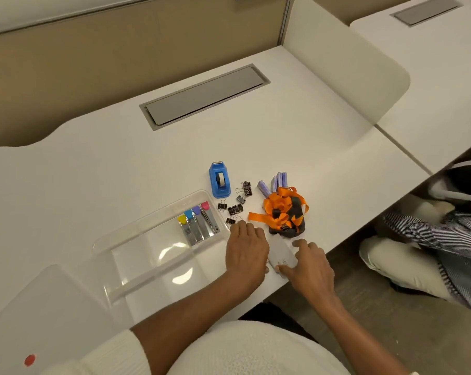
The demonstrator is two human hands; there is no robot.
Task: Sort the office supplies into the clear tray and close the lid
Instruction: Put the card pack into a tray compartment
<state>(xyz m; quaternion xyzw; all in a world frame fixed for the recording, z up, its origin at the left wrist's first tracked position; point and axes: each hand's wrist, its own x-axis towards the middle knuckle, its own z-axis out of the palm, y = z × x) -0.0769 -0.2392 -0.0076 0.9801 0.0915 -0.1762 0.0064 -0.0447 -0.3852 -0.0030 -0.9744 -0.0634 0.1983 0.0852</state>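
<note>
A flat grey pack [281,253] at the desk edge is pinched between left hand [246,250] and right hand [311,263], likely to lift it into the tray [137,234] alongside.

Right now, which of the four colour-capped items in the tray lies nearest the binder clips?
The pink-capped one, rightmost in the clear tray, beside the binder clips; yellow, blue and purple lie left.

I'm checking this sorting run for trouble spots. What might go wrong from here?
The gray card between the left hand and right hand lies at the desk edge and may slip off. The left hand may also scatter the binder clips beside it.
</note>
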